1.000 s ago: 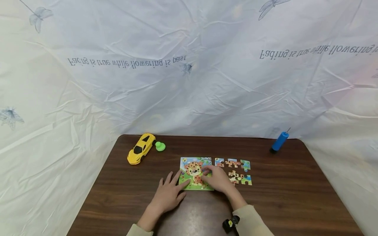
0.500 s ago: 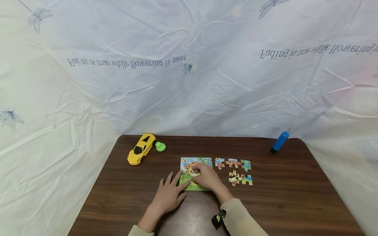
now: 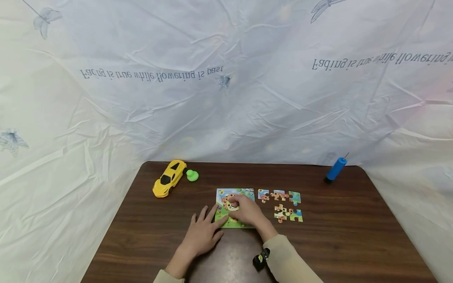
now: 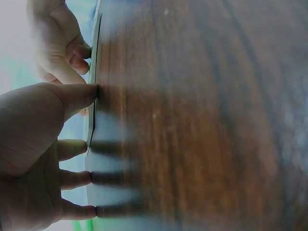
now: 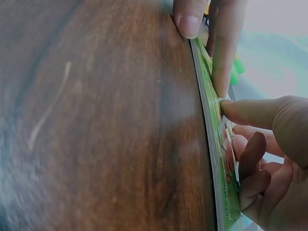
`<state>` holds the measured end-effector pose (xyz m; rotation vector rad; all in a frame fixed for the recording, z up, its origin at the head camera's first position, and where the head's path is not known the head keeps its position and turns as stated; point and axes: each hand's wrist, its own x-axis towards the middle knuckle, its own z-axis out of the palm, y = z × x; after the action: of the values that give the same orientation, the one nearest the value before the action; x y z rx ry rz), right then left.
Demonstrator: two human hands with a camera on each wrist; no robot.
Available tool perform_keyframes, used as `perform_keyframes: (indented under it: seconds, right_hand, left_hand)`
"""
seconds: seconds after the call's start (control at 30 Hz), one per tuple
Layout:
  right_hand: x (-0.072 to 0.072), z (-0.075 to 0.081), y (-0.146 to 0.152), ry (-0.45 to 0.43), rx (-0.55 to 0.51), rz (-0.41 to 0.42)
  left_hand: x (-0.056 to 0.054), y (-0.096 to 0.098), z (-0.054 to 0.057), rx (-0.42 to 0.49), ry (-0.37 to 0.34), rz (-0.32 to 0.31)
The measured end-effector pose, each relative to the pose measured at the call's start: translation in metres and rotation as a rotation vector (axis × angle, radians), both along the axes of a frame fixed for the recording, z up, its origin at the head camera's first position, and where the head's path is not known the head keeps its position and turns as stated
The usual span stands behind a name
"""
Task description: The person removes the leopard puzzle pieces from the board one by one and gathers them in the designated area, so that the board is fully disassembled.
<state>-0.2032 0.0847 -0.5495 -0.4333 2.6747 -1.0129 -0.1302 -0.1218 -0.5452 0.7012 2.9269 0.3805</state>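
A flat jigsaw board (image 3: 222,224) with a cartoon leopard on a green and blue ground lies on the table. My left hand (image 3: 202,235) has its fingers spread, thumb and index finger at the board's lower left; the other fingertips are on the table. Over the middle of the board, my right hand (image 3: 247,213) pinches at a puzzle piece with thumb and bent fingers. In the right wrist view, the thin piece edges (image 5: 227,137) stand slightly raised by these fingers; most of the piece is hidden. Several loose puzzle pieces (image 3: 279,195) lie right of the board in two rows.
At the back left of the dark wooden table (image 3: 339,236) stand a yellow toy car (image 3: 170,179) and a green knob-shaped object (image 3: 192,175). A blue cylinder with a thin needle (image 3: 335,169) lies at the back right. A pale printed cloth (image 3: 226,118) hangs behind.
My right hand has moved left from the board's right side to its middle, then stays nearly still. My left hand and the loose pieces keep their places.
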Motion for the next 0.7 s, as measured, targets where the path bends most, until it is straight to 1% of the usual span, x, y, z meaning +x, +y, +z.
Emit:
perform_keyframes:
  seconds: [0.17,0.33,0.53,0.7]
  right_hand:
    - [-0.0008,0.0003,-0.0006,-0.031,-0.019,-0.023]
    - [0.0002,0.0004,-0.0009,-0.024,-0.041,-0.045]
    - [0.0042,0.0005,-0.0013,-0.008,-0.112,-0.074]
    - [0.0059,-0.0012,-0.0019,-0.003,-0.145,-0.095]
  left_hand:
    - [0.0000,0.0004,-0.0003,-0.008,0.006,0.001]
    - [-0.0001,0.0005,-0.0011,-0.011,0.011,0.004]
    - [-0.0004,0.0002,-0.0032,-0.012,0.010,0.003]
    - [-0.0009,-0.0006,-0.0044,-0.012,0.010,0.003]
